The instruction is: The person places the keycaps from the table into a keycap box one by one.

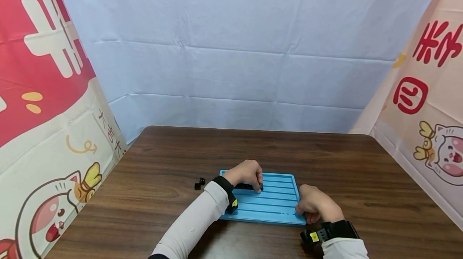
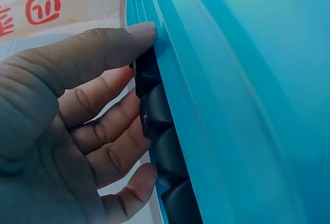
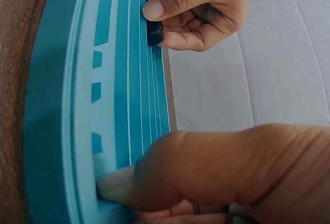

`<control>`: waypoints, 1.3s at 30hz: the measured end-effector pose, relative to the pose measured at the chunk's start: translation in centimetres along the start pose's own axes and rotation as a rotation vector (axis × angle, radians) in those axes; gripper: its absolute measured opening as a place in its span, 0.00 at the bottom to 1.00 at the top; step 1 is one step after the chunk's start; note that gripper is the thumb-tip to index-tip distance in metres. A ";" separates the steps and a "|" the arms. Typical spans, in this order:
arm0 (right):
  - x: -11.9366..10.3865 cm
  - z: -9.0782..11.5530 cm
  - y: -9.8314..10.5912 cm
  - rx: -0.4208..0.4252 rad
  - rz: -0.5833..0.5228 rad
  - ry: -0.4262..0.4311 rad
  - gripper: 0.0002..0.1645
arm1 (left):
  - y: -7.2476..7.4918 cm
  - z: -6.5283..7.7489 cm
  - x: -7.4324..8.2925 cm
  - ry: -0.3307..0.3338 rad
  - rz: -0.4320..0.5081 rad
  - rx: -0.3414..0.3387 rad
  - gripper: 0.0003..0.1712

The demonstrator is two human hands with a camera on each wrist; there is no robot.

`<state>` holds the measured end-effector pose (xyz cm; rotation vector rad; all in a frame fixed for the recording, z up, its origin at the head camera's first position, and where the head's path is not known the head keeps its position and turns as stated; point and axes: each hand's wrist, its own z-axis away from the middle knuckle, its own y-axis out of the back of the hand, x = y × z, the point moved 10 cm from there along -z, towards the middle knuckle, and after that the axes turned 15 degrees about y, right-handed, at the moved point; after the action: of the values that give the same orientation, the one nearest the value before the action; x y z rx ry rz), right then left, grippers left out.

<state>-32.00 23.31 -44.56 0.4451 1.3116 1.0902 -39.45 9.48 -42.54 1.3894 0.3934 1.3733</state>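
Note:
A light-blue ridged tray (image 1: 267, 206) lies on the table, with a row of black keycaps (image 2: 156, 111) standing along one of its slots. At the right end of that row my left hand (image 1: 247, 172) pinches the last keycap (image 3: 154, 34) between thumb and fingers. Its other fingers curl behind the row in the left wrist view. My right hand (image 1: 318, 204) grips the tray's near right corner, the thumb (image 3: 118, 182) on the rim and the fingers mostly hidden below it. Part of the row is hidden behind the left hand in the head view.
Two small black pieces (image 1: 197, 186) lie on the brown wooden table (image 1: 173, 154), just left of the tray. A pale blue cloth (image 1: 231, 50) hangs behind the table, and printed cloths (image 1: 36, 142) stand at both sides.

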 end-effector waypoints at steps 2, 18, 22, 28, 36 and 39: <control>0.0 0.0 0.0 0.000 0.000 0.002 0.06 | 0.0 -0.1 0.0 0.000 0.005 -0.005 0.10; -0.2 -0.1 -0.1 0.007 0.010 0.032 0.06 | 0.1 0.4 0.3 0.002 -0.030 0.008 0.09; -0.2 -0.1 0.0 0.008 0.011 0.034 0.06 | 0.0 0.4 0.2 -0.004 -0.027 0.007 0.09; -0.3 -0.1 -0.1 0.000 0.005 0.028 0.06 | 0.0 0.4 0.2 0.003 -0.029 0.017 0.10; -0.4 -0.1 -0.1 0.001 0.012 0.045 0.07 | 0.0 0.5 0.0 0.000 -0.022 0.017 0.09; -0.3 -0.2 -0.1 0.002 0.018 0.042 0.07 | 0.1 0.5 0.0 -0.004 -0.011 -0.001 0.08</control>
<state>-32.09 22.94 -44.47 0.4379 1.3479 1.1189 -39.08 9.22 -42.39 1.3874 0.3976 1.3613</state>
